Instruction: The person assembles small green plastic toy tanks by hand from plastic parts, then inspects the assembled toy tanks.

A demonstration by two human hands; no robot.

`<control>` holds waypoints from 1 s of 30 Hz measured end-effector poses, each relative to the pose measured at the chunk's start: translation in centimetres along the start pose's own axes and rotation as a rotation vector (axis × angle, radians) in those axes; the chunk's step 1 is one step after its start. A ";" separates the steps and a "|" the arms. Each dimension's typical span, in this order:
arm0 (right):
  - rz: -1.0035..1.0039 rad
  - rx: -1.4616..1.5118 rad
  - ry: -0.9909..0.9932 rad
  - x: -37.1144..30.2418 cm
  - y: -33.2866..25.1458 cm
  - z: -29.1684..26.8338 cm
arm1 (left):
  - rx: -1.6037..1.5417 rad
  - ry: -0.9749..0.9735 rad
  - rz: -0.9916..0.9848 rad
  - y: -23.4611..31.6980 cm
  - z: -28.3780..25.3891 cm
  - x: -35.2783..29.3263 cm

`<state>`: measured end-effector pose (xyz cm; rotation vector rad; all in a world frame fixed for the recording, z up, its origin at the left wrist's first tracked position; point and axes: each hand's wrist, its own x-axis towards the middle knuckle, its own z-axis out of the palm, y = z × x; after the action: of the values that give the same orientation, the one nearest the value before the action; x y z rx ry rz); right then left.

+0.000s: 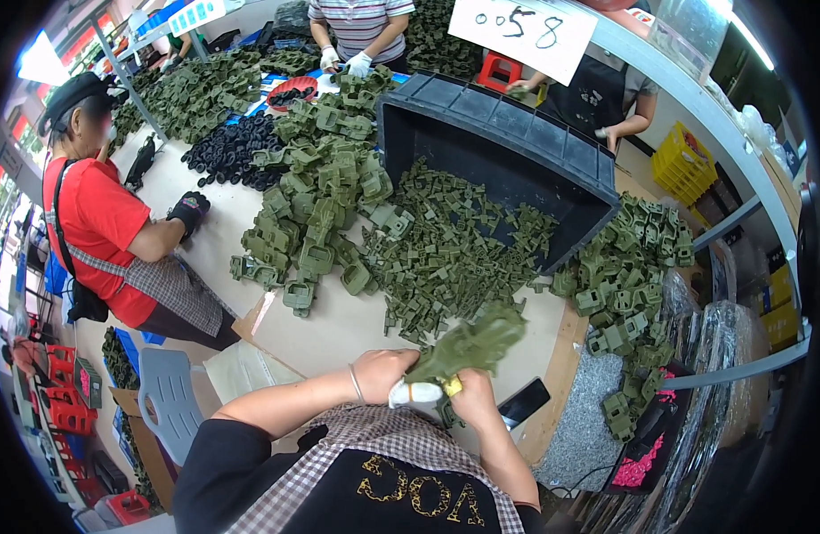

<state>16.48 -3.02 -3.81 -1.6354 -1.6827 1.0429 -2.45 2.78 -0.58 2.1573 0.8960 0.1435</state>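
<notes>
At the far left of the room are red plastic baskets, and nearer stands a grey plastic chair with a slotted back. A co-worker in a red shirt and checked apron stands at the left of the pale, smooth tabletop, one hand in a black glove on it. Further right lie a pile of small black rings and a heap of large olive-green plastic vehicle bodies.

At the near edge, my left hand is closed on the left end of a motion-blurred olive-green plastic piece, held up just above the table. Beyond it, small olive-green plastic parts spill from a big black plastic tub tipped on its side. My right hand is curled at the piece's near right end, something small and yellow beside its thumb; I cannot tell how firmly it grips.

Just right lies a dark-screened phone. More olive-green bodies cover the right side, past a brown strip along the tabletop; a yellow plastic crate stands at far right.
</notes>
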 end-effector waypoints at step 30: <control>-0.053 0.120 0.234 -3.2 -3.8 2.1 | -1.448 0.416 -0.035 -5.2 4.3 1.3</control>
<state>12.96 -6.32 -1.36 -1.5615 -1.4733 0.8720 -2.81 3.29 -7.42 0.7500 0.6643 0.9240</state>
